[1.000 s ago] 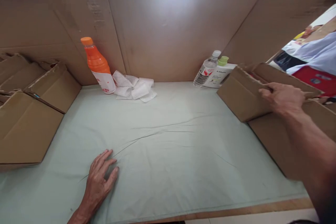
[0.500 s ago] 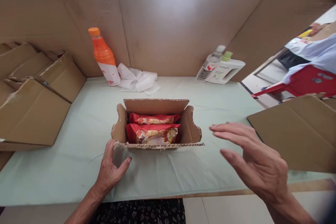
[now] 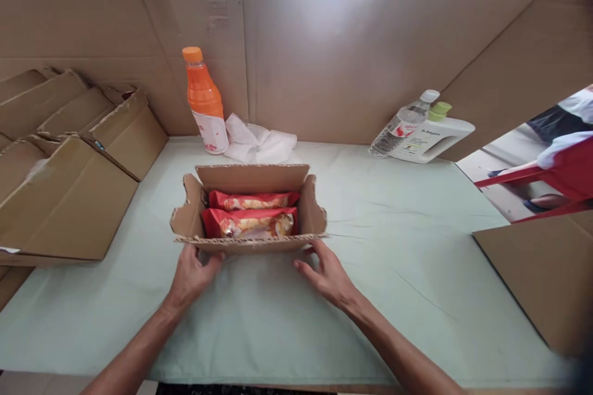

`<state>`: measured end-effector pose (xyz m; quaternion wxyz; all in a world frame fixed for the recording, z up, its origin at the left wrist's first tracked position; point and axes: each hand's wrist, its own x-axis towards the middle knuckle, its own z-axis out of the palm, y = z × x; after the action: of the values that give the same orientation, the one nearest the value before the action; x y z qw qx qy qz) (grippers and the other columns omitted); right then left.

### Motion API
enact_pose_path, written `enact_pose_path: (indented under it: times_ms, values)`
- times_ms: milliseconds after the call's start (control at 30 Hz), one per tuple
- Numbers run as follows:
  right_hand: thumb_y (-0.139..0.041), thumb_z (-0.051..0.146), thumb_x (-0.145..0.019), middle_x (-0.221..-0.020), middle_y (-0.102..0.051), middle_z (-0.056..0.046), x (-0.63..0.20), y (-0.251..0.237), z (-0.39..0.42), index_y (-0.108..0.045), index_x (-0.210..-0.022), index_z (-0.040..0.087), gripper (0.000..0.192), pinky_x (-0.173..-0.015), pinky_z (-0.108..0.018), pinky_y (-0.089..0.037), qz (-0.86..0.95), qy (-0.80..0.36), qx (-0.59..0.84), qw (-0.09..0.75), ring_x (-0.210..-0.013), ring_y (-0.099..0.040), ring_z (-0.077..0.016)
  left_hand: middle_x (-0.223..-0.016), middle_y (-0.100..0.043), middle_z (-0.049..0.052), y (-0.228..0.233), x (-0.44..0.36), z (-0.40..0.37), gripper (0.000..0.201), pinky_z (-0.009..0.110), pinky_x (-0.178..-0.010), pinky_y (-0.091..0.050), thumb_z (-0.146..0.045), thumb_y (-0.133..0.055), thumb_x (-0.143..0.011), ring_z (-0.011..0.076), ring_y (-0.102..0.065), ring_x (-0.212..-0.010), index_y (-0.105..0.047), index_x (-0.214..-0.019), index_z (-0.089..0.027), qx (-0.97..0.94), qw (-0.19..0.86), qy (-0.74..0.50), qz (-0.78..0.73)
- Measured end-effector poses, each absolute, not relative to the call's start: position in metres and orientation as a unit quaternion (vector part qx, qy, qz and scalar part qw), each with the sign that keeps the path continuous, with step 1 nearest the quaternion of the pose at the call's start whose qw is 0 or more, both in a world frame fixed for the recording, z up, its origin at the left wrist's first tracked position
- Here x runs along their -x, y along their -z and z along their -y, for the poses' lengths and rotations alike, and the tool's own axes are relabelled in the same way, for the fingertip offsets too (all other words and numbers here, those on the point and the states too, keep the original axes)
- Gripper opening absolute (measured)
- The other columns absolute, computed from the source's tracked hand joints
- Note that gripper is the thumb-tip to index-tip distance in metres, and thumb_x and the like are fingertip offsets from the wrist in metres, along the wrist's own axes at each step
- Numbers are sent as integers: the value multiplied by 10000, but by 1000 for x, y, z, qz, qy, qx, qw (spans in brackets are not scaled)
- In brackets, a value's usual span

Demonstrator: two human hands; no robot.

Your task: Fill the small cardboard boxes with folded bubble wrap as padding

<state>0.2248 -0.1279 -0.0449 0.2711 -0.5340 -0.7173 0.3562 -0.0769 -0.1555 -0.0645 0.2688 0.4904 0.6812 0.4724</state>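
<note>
An open cardboard box stands on the pale green cloth in front of me, its flaps spread outward. Inside lie two red snack packets, one behind the other. My left hand touches the near flap at the box's left corner, fingers curled under its edge. At the right end of the same flap rests my right hand, fingertips against the cardboard. Neither hand has lifted the box.
An orange bottle and crumpled white tissue stand at the back. A clear water bottle and white jug lie at back right. Flattened boxes are stacked left; cardboard right. Tall cardboard walls surround the table.
The box with packets came from the right side onto the cloth. My right hand, hovering open half a second ago, has come down to the box's near flap; my left shifted to its corner.
</note>
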Motion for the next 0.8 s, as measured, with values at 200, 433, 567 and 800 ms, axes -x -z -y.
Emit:
enact_pose_path:
  times_ms: [200,433,567,800]
  values:
    - [-594,365,-787,-1329,-649,-134,-193,54,32,-555,-1370,183,612,-877,-396,-544,706,-437,443,337,-1145,-634,-273,-994,-657,55,72,99,86,527,312,-834,-522,-373,-748,-635,204,-636,-936,-558,-1082,-170,-426,252,-567,-658]
    - [-610,344,-799,-1118,-705,-103,-186,33,-84,-685,-1070,177,327,-910,-404,-488,667,-238,579,404,-913,-630,-218,-892,-637,22,92,104,82,458,286,-766,-498,-363,-754,-662,179,-610,-828,-580,-1038,-170,-407,268,-567,-663]
    - [-692,299,-718,-837,-670,-54,-158,27,-131,-636,-734,178,133,-831,-375,-481,659,-238,597,390,-807,-590,-204,-913,-646,30,90,102,82,405,298,-776,-521,-340,-732,-699,194,-641,-857,-567,-1032,-180,-410,270,-567,-661]
    - [-674,367,-803,-946,-692,-17,-245,-24,-68,-640,-954,204,225,-740,-295,-537,573,-299,507,570,-836,-640,-156,-896,-632,22,87,101,83,389,285,-757,-515,-338,-713,-718,182,-630,-846,-569,-1037,-171,-434,266,-558,-655]
